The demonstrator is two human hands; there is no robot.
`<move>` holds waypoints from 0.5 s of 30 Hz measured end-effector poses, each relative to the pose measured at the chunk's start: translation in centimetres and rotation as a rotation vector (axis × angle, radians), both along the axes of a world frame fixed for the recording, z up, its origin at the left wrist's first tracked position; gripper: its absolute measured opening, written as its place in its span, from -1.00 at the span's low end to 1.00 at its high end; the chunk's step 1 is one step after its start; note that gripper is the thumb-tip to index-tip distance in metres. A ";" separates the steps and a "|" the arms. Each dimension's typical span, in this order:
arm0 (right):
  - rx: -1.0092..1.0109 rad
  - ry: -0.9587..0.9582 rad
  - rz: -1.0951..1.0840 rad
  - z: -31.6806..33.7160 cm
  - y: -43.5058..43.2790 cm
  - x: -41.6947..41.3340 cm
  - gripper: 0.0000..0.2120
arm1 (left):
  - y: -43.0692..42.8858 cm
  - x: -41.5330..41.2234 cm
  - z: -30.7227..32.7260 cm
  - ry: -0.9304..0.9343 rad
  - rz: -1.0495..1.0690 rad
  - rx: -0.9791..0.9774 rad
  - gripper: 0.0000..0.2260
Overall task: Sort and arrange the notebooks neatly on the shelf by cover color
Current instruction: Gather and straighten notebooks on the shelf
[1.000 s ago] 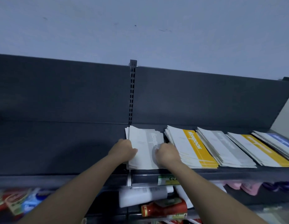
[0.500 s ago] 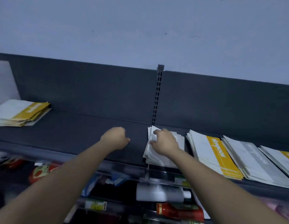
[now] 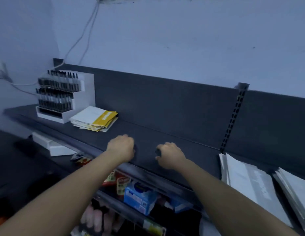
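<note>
Now the left hand [image 3: 121, 148] and right hand [image 3: 170, 155] are curled, holding nothing. One yellow notebook stack [image 3: 95, 119] lies left of them, two more stacks [image 3: 247, 183] right.

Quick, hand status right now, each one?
Left hand: fingers curled, holding nothing.
Right hand: fingers curled, holding nothing.

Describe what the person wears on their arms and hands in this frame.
Nothing is worn. The left forearm and right forearm are bare, with no sleeves in view. The left hand and right hand show no gloves, watch or bracelet.
</note>
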State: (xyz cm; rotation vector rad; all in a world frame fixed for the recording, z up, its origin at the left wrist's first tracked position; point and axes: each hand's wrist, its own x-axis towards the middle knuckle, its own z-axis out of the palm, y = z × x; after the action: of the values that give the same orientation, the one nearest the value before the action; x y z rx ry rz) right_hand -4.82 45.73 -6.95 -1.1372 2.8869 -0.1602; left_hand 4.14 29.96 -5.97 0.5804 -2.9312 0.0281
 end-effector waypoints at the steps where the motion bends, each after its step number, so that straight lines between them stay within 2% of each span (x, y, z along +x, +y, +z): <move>1: -0.004 0.002 0.017 0.0 -1.7 0.2 -0.62 | -1.6 0.4 0.0 -0.003 0.014 -0.011 -0.69; 15: -0.040 -0.021 0.117 0.1 -20.2 0.1 -0.63 | -19.8 2.0 0.3 -0.011 0.162 -0.074 -0.70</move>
State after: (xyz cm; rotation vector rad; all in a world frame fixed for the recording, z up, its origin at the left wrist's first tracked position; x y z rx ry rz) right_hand -4.72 25.53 -6.81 -1.2989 2.8010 -0.2250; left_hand 6.15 10.19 -5.68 0.8069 -2.8716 0.1588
